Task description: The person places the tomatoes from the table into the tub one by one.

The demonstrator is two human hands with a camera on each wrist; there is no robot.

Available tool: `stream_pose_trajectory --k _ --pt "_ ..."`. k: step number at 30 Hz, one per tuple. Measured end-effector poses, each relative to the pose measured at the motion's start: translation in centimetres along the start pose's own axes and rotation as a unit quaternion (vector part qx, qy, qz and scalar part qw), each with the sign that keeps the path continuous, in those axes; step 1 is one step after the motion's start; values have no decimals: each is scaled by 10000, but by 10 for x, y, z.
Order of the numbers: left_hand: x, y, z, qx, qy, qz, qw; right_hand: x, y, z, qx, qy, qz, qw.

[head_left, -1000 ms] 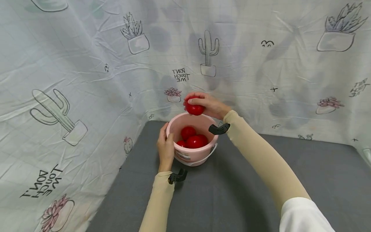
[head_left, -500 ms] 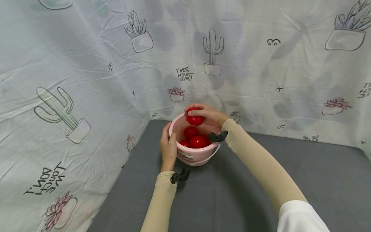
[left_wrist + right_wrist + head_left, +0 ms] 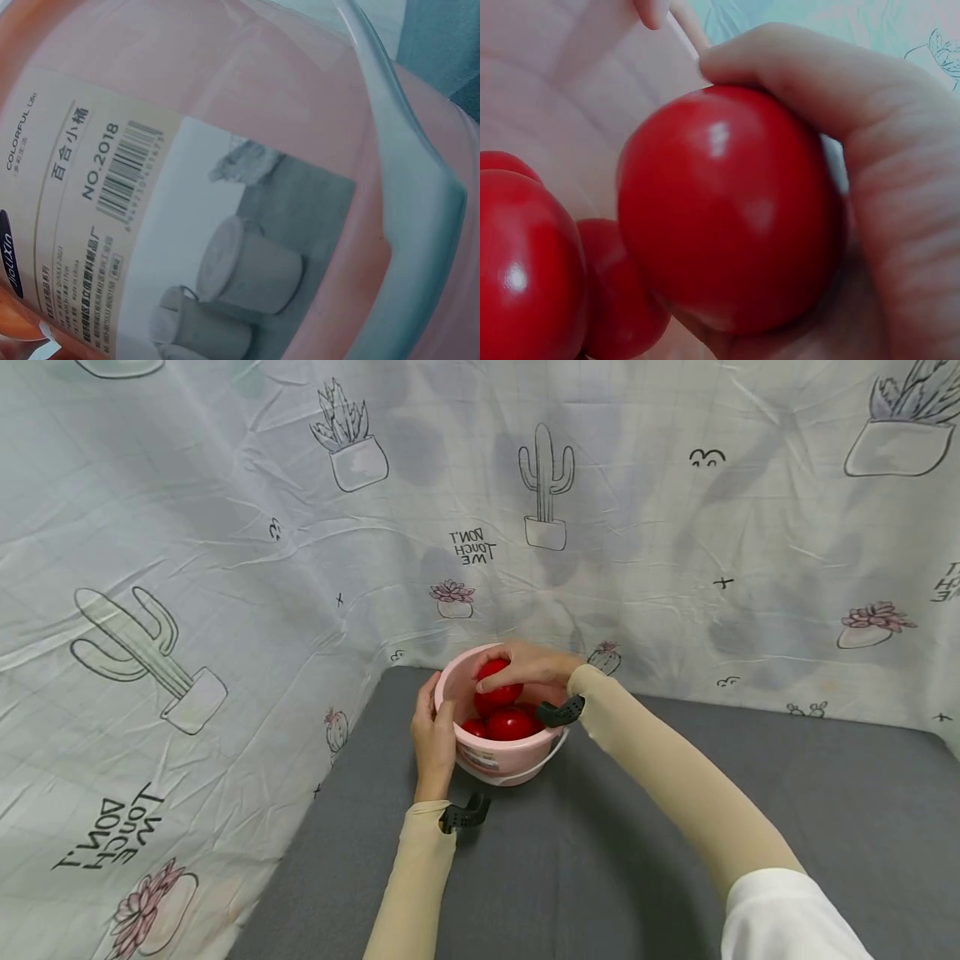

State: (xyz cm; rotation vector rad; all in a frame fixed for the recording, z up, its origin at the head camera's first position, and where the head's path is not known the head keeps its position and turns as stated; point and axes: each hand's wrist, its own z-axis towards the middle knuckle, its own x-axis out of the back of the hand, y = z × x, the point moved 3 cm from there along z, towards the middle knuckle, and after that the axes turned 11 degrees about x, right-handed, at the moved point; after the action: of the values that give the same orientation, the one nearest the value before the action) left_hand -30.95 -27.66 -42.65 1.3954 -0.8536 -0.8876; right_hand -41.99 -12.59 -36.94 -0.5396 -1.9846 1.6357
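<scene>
A pink bucket (image 3: 517,758) stands upright on the grey tabletop, its white handle (image 3: 553,753) hanging down at the front. My left hand (image 3: 432,745) grips its left rim. Inside the bucket's mouth, my right hand (image 3: 534,662) holds a glossy red tomato (image 3: 731,210), thumb on one side and the other fingers mostly hidden behind it. Several more red tomatoes (image 3: 512,724) lie in the bucket; two of them (image 3: 525,262) show beside the held one in the right wrist view. The left wrist view is filled by the bucket's wall and its printed label (image 3: 157,225).
Pale cloth (image 3: 637,527) printed with cacti and succulents hangs behind the grey tabletop (image 3: 600,877) and along its left. Black wrist mounts (image 3: 467,813) are on both arms, the right one close over the bucket's rim.
My right hand has lowered the tomato from above the bucket to inside its mouth, near the other tomatoes. My left hand keeps its grip on the rim.
</scene>
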Motion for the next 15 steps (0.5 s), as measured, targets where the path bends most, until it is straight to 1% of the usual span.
stream_pose_trajectory --k 5,10,13,15 --pt "0 0 0 -13 27 39 10000 0 1 -1 -157 -62 -124 9998" --pt "0 -1 2 -45 -18 -5 10000 -3 -3 -4 -256 -31 -228 9994" --pt "0 -1 2 -42 -26 -23 10000 -2 -3 -4 -210 82 -198 9995" --pt "0 -1 2 -4 -13 0 10000 0 -3 -4 -100 210 -9 9997"
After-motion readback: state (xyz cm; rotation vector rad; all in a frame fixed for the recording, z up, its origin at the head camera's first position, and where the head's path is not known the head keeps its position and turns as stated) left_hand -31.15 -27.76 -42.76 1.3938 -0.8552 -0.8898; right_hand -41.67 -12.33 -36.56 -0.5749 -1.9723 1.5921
